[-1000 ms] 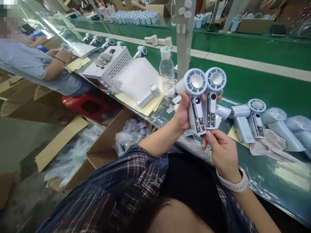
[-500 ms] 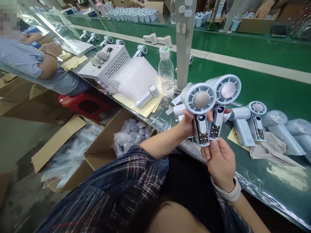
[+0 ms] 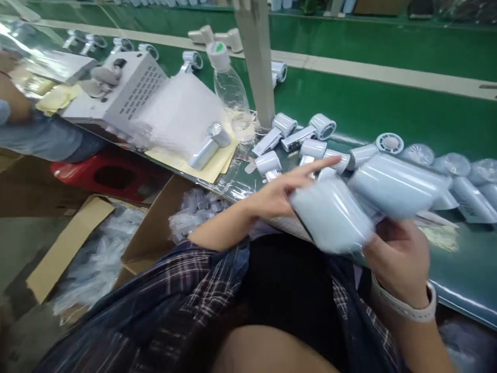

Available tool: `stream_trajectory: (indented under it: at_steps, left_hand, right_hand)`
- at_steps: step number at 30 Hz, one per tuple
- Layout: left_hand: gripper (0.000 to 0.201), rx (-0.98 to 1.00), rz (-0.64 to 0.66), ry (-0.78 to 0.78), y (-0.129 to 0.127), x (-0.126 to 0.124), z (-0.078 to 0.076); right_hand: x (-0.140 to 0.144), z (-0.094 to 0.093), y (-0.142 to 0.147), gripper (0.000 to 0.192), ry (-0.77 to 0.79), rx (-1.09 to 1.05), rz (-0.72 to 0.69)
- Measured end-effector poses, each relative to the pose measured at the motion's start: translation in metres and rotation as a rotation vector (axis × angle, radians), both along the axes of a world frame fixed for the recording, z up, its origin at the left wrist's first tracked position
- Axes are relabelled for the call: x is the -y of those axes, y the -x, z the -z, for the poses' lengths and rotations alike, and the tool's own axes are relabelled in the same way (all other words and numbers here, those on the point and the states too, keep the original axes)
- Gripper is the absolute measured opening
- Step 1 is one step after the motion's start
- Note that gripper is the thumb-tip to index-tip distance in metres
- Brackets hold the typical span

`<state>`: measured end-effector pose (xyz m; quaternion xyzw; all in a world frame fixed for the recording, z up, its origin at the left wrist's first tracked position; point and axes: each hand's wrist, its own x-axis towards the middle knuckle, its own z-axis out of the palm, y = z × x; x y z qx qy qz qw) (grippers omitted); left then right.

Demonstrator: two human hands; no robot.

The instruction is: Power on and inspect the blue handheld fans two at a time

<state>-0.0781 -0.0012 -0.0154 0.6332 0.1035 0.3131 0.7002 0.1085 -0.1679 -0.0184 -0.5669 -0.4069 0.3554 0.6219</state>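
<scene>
Two pale-blue plastic handheld fans (image 3: 332,215) just flipped above green bench (image 3: 460,267) near edge; displays hidden, smooth casings exposed. Right hand (image 3: 404,259) pinches them; left hand (image 3: 279,194) grip unclear.

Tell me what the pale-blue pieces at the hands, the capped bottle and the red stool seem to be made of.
Pale-blue pieces: probably hard plastic, glossy; bright highlights streak them, though blur softens detail.
Bottle: likely thin clear plastic, shiny; the background shows through.
Red stool: apparently moulded plastic, smooth with a slight sheen; rounded edges surround its opening.
</scene>
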Motion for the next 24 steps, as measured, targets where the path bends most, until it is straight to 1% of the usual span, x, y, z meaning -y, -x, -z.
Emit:
stream_trajectory:
  at_steps: [2, 3, 4, 6, 7, 9, 12, 14, 16, 20, 24]
  left_hand:
    - [0.070, 0.028, -0.145, 0.161, 0.001, 0.005, 0.014]
    - [0.069, 0.042, -0.170, 0.259, 0.001, 0.009, 0.018]
    - [0.069, 0.057, -0.150, 0.344, 0.000, 0.013, 0.021]
    - [0.070, 0.089, -0.045, 0.445, -0.003, 0.023, 0.020]
    - [0.073, 0.099, 0.004, 0.457, -0.005, 0.027, 0.018]
    - [0.074, 0.092, 0.034, 0.448, -0.008, 0.034, 0.012]
    - [0.063, 0.065, 0.029, 0.419, -0.011, 0.039, 0.007]
    - [0.061, 0.056, 0.054, 0.404, -0.013, 0.039, 0.008]
    - [0.063, 0.035, 0.076, 0.404, -0.015, 0.038, 0.009]
    - [0.065, 0.032, 0.079, 0.419, -0.015, 0.036, 0.010]
    - [0.060, 0.060, 0.120, 0.391, -0.015, 0.036, 0.010]
  right_hand:
    - [-0.003, 0.004, 0.001, 0.041, 0.007, -0.111, 0.026]
    - [-0.006, 0.007, 0.002, 0.040, 0.025, -0.186, 0.010]
    - [-0.009, 0.009, 0.003, 0.038, 0.045, -0.257, -0.005]
    - [-0.013, 0.011, 0.004, 0.035, 0.063, -0.341, -0.018]
    - [-0.013, 0.012, 0.004, 0.034, 0.067, -0.358, -0.025]
    - [-0.009, 0.011, 0.003, 0.034, 0.064, -0.364, -0.066]
    - [-0.001, 0.010, 0.003, 0.035, 0.031, -0.321, -0.132]
    - [0.003, 0.011, 0.003, 0.037, 0.013, -0.284, -0.154]
    - [0.004, 0.013, 0.003, 0.041, 0.021, -0.257, -0.156]
    - [0.004, 0.019, 0.002, 0.045, 0.062, -0.209, -0.082]
    - [0.002, 0.024, 0.002, 0.048, 0.089, -0.200, -0.098]
